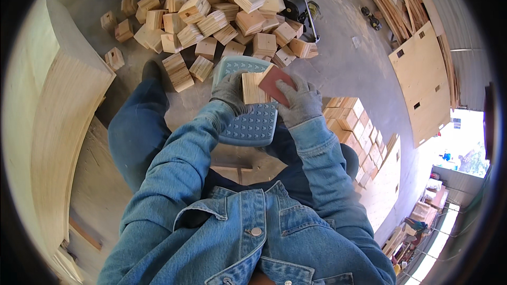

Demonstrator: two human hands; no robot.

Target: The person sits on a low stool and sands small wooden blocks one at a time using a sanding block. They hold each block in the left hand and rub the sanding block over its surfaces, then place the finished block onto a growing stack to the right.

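My left hand (231,93), in a grey glove, grips a pale wooden block (254,88) from its left side. A flat reddish-brown sheet, which looks like sandpaper (275,83), is pinched in my gloved right hand (302,99). The sheet lies against the block's upper right edge. Both hands are above a blue-grey plastic stool (245,126) with a raised pattern on its top. Part of the stool top is hidden behind my hands and the block.
Beyond the stool a large heap of wooden blocks (211,13) covers the floor, with a black tool (298,8) at its right. Neatly stacked blocks (355,126) stand to my right. Stacked plywood sheets (63,105) rise at the left; a plywood panel (422,82) leans at the far right.
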